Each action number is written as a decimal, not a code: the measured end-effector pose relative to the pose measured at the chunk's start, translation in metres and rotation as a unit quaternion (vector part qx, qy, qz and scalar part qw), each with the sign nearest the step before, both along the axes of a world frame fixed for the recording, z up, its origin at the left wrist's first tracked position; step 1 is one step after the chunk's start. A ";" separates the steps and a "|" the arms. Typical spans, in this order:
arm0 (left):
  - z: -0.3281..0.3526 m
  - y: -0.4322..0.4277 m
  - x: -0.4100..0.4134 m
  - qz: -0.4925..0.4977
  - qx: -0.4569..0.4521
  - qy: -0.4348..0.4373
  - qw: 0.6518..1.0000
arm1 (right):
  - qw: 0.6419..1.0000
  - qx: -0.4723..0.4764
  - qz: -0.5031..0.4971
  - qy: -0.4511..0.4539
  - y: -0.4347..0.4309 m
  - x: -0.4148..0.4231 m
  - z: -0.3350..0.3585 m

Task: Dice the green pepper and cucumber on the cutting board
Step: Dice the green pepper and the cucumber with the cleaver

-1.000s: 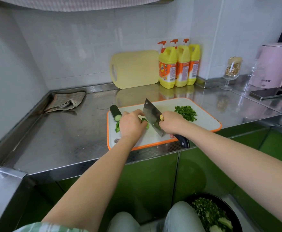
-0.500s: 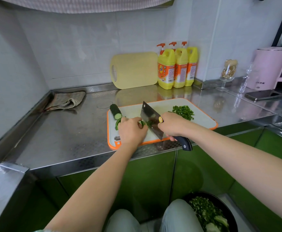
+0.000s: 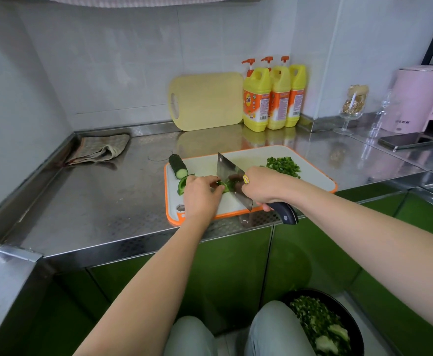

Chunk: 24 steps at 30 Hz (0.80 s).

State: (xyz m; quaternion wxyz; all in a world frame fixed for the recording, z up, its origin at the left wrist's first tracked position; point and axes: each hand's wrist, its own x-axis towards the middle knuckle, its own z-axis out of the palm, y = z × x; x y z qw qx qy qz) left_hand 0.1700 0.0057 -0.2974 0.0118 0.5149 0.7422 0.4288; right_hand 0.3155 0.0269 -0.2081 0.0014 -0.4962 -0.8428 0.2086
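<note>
L hand (image 3: 201,195) w/ curled fingers pins green pepper (image 3: 224,188) on cutting board (image 3: 315,176). R hand (image 3: 261,186) grips cleaver (image 3: 227,170), blade just right of pepper. Cucumber (image 3: 178,167) just beyond L hand.

On the cutting board (image 3: 312,170), the left hand (image 3: 200,194) is pinning a green pepper piece (image 3: 224,187) while the right hand (image 3: 264,186) is gripping a cleaver (image 3: 227,168). A cucumber (image 3: 178,167) is lying at the board's far-left corner.

We have one wide head-worn view, looking forward and down from close above the tabletop (image 3: 107,201), arms reaching ahead.
</note>
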 end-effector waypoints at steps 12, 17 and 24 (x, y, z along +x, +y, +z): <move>-0.005 0.005 -0.005 -0.007 0.020 -0.043 0.999 | 0.997 0.067 -0.008 0.035 0.001 0.000 0.000; -0.007 0.007 -0.007 -0.006 0.025 -0.045 0.999 | 0.998 0.054 0.002 -0.036 -0.009 -0.006 0.006; -0.008 0.008 -0.008 -0.009 0.024 -0.046 0.999 | 0.995 0.065 -0.022 -0.067 -0.004 -0.019 -0.008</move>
